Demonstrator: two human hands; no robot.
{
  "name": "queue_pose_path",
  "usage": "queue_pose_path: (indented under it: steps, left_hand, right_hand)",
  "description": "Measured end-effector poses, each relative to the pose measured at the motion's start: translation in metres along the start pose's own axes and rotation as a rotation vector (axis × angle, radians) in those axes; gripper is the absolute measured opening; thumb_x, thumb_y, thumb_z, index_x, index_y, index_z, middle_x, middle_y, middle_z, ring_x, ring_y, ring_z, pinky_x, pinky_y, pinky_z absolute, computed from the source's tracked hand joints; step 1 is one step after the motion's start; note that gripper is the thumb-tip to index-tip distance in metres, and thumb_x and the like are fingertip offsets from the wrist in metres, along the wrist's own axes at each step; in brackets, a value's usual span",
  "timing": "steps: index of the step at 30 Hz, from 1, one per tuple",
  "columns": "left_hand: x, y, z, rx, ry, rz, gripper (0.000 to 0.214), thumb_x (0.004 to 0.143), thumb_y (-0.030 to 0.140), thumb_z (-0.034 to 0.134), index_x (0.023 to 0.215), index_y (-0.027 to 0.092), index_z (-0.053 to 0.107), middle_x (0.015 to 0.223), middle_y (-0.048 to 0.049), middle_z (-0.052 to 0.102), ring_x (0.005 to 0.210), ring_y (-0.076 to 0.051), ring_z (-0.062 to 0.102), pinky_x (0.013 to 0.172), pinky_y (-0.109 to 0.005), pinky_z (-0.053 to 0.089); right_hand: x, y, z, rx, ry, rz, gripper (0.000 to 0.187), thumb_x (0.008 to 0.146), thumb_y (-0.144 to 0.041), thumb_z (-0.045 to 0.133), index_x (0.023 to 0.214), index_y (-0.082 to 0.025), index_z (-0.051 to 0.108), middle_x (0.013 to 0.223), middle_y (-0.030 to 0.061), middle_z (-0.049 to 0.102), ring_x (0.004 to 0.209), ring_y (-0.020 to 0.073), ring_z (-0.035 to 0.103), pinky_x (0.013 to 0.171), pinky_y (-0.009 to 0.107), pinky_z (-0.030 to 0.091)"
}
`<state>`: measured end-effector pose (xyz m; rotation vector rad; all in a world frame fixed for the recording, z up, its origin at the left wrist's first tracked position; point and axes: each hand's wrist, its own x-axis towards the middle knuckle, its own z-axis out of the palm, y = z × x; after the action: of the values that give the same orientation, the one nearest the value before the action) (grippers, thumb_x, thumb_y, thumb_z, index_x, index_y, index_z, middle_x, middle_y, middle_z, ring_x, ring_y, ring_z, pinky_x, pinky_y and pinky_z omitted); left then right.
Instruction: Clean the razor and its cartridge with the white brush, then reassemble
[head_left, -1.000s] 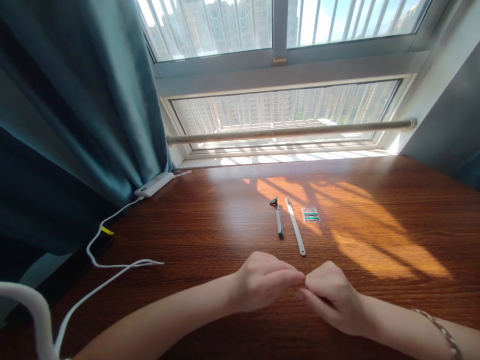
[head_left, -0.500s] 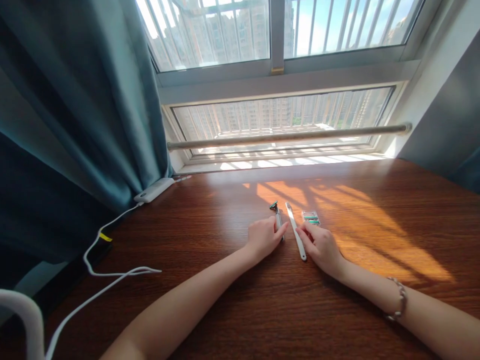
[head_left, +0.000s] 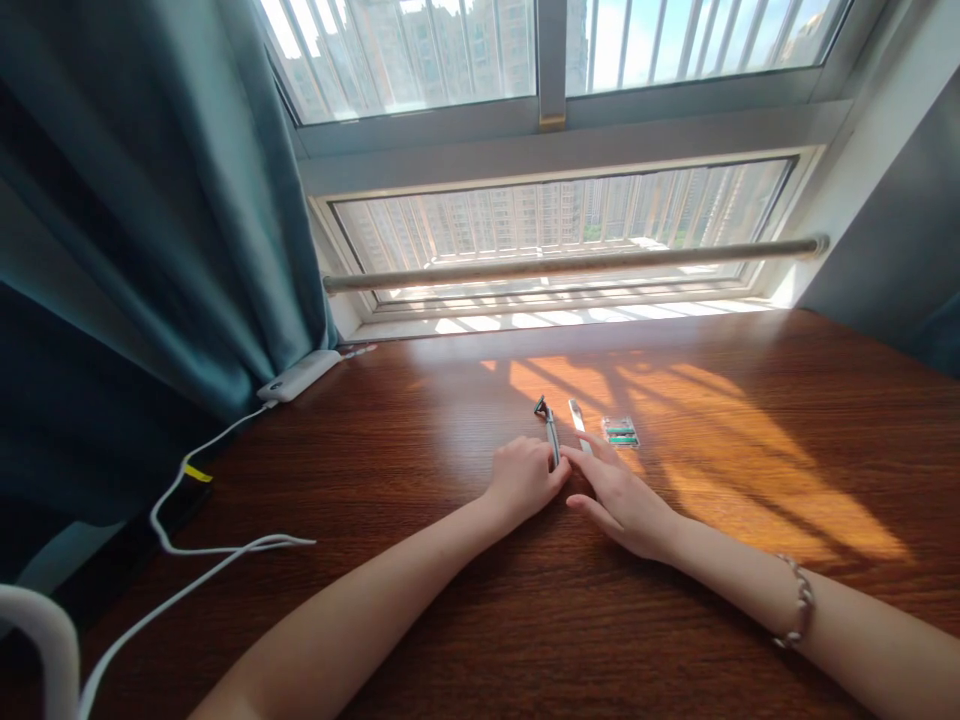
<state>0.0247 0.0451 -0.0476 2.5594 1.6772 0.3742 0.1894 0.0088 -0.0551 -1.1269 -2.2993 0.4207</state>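
Observation:
My left hand (head_left: pixel 526 474) is closed around the handle of a razor (head_left: pixel 552 436), whose dark head points away from me and tilts left. My right hand (head_left: pixel 628 500) lies just right of it with thumb and fingers apart, its fingertips close to my left thumb and the razor handle; whether they touch, I cannot tell. Beneath the right hand's fingers lies a white toothbrush (head_left: pixel 577 417), its far end showing and the rest of it covered. A small clear pack with green-striped blade cartridges (head_left: pixel 621 432) rests on the table beyond my right hand.
The brown wooden table (head_left: pixel 450 620) reaches to a window with a horizontal rail (head_left: pixel 585 263). At left are a blue curtain (head_left: pixel 187 180), a white power strip (head_left: pixel 304 375) and a loose white cable (head_left: pixel 202 550). Sunlight falls across the right side.
My right hand has opened from its pinch beside the toothbrush and moved left, now covering the toothbrush's near part. My left hand keeps the razor. The view has shifted slightly.

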Motion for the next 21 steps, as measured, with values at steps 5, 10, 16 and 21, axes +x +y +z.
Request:
queue_pose_path:
  steps: [5, 10, 16, 21]
  left_hand:
    - [0.0, -0.002, 0.002, -0.016, 0.014, 0.014, 0.034, 0.082, 0.037, 0.041, 0.068, 0.016, 0.063, 0.073, -0.0066, 0.065, 0.068, -0.019, 0.057, 0.059, -0.028, 0.034]
    - [0.0, -0.005, 0.003, -0.045, 0.041, 0.024, 0.035, 0.082, 0.036, 0.041, 0.063, 0.016, 0.061, 0.067, -0.0059, 0.063, 0.064, -0.018, 0.055, 0.056, -0.027, 0.031]
    - [-0.004, -0.003, -0.003, -0.109, 0.095, 0.11, 0.033, 0.085, 0.032, 0.037, 0.06, 0.016, 0.05, 0.062, -0.0022, 0.055, 0.058, -0.013, 0.047, 0.054, -0.025, 0.029]
    - [-0.011, -0.001, -0.01, -0.203, 0.069, 0.321, 0.03, 0.086, 0.027, 0.034, 0.059, 0.017, 0.042, 0.062, 0.0001, 0.049, 0.059, -0.01, 0.044, 0.058, -0.022, 0.033]
  right_hand:
    - [0.0, 0.001, 0.0, 0.012, -0.048, -0.008, 0.056, 0.083, -0.04, 0.048, 0.132, -0.016, 0.032, 0.135, 0.0153, 0.034, 0.131, 0.0266, 0.018, 0.103, 0.045, 0.029]
    - [0.0, 0.001, 0.0, 0.039, -0.074, -0.024, 0.06, 0.082, -0.04, 0.05, 0.133, -0.016, 0.03, 0.135, 0.0147, 0.034, 0.13, 0.0264, 0.02, 0.104, 0.044, 0.027]
    - [0.001, 0.002, -0.002, 0.254, 0.228, 0.013, 0.041, 0.086, -0.035, 0.046, 0.122, -0.017, 0.042, 0.12, 0.0116, 0.049, 0.115, 0.0228, 0.042, 0.097, 0.038, 0.035]
    - [0.005, 0.007, -0.004, 0.468, 0.393, 0.268, 0.025, 0.085, -0.038, 0.045, 0.087, -0.016, 0.057, 0.081, 0.0051, 0.059, 0.073, 0.0175, 0.055, 0.068, 0.03, 0.044]
